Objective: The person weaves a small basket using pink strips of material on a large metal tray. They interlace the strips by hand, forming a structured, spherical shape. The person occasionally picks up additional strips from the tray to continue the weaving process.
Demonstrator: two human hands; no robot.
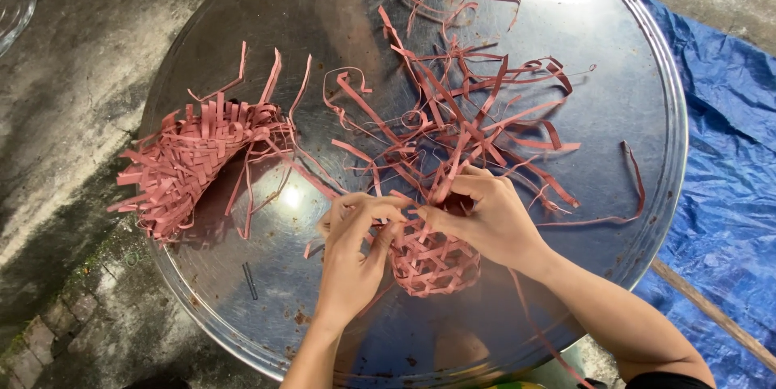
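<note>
Left hand [356,256]: forearm entering from the near edge, wrist straight, palm down, fingers [380,213] curled and pinching a pink strip at the upper rim of the small woven piece. Right hand [485,219]: forearm entering from the near right, wrist bent inward, fingers [440,218] clenched on strips at the same rim, knuckles just beside those of the left hand. Small woven piece [432,264]: open lattice of pink strips, rounded, lying on the tray near its near edge, between and below both hands, its loose ends running up into the pile beyond. Loose pink strips [469,106]: tangled, curled heap spread over the middle and far right of the tray, one long strip [630,183] trailing toward the right edge. Second woven piece [190,163]: larger, flattish, with splayed ends, lying at the left edge of the tray, partly overhanging it, well apart from the hands. Small dark pin-like item [250,280]: near the near-left edge, kind not discernible. Tray [614,58]: large, round, polished metal, speckled with rust spots, reflecting light. Surroundings: grey stained concrete floor [73,74] to the left, blue tarpaulin [727,155] to the right
</note>
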